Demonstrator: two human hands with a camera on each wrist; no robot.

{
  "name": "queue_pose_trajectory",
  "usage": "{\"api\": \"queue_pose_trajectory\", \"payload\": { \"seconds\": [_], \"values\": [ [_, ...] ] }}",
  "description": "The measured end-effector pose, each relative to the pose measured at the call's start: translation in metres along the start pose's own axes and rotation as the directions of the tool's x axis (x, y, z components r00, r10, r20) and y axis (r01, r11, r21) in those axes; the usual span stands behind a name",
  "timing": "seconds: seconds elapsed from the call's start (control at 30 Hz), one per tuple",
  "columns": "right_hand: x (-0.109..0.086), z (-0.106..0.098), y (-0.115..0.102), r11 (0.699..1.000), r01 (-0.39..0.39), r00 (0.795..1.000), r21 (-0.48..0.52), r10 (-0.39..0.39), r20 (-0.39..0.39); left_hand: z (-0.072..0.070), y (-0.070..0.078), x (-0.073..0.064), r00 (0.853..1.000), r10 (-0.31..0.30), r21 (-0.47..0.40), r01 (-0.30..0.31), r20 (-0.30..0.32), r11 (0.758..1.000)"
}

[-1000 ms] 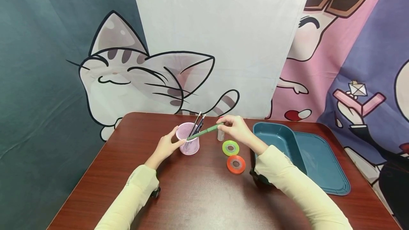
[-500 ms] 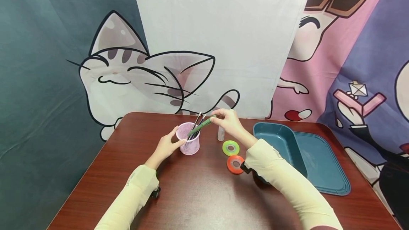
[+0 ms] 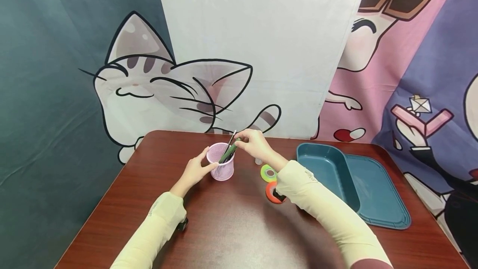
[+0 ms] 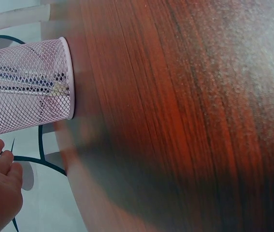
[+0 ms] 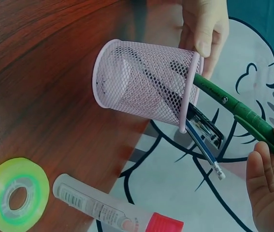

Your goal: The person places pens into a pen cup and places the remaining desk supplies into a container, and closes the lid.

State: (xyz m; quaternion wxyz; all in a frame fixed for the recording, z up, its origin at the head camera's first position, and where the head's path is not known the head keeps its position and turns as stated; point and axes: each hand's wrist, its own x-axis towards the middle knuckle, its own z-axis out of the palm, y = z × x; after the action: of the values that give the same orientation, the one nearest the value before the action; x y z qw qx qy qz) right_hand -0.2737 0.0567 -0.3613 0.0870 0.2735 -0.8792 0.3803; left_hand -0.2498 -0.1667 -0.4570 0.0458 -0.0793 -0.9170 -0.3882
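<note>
A pink mesh pen holder (image 3: 223, 172) stands upright on the table. My left hand (image 3: 193, 172) grips it near the rim, thumb at the front and fingers around the far side. My right hand (image 3: 254, 144) pinches a green pen (image 5: 233, 106) by its upper end, thumb against fingers. The pen slants down over the rim, its lower end inside the holder's mouth. A pencil with a white eraser (image 5: 205, 151) and other dark slender items lean in the holder beside it. In the left wrist view, the mesh (image 4: 25, 92) shows their lower ends.
Right of the holder stands a glue stick (image 5: 112, 203) with a red cap, mostly behind my right hand in the head view. Nearer lie a green tape roll (image 3: 267, 173) and an orange one (image 3: 270, 192). A blue box (image 3: 325, 155) and its lid (image 3: 381, 194) sit at right.
My right hand has moved left with the green pen, tilting it steeper and lowering its end into the holder. The left hand stays on the holder.
</note>
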Motion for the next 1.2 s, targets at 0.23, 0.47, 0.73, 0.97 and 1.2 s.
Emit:
{"api": "queue_pose_trajectory", "payload": {
  "seconds": [0.23,0.47,0.73,0.97,1.2],
  "values": [
    [0.004,0.008,0.001,1.0,-0.007,0.998,-0.016,0.008,0.062,0.0,0.0,0.0,1.0,0.004,-0.01,-0.004,0.002,1.0],
    [0.006,0.019,0.007,1.0,-0.018,0.995,0.004,0.018,0.1,0.001,0.0,-0.001,1.0,0.014,-0.006,-0.014,-0.004,1.0],
    [0.005,0.029,0.01,0.999,0.002,0.993,-0.038,0.002,0.119,0.0,0.002,-0.001,1.0,0.014,-0.006,-0.014,-0.009,1.0],
    [0.003,0.032,0.012,0.999,0.01,0.992,-0.044,-0.004,0.127,0.0,0.002,-0.001,1.0,0.018,-0.007,-0.018,-0.01,1.0],
    [-0.001,0.026,0.017,1.0,-0.011,0.997,-0.028,0.013,0.082,0.0,0.001,-0.002,1.0,0.012,-0.012,-0.012,-0.007,1.0]
  ]
}}
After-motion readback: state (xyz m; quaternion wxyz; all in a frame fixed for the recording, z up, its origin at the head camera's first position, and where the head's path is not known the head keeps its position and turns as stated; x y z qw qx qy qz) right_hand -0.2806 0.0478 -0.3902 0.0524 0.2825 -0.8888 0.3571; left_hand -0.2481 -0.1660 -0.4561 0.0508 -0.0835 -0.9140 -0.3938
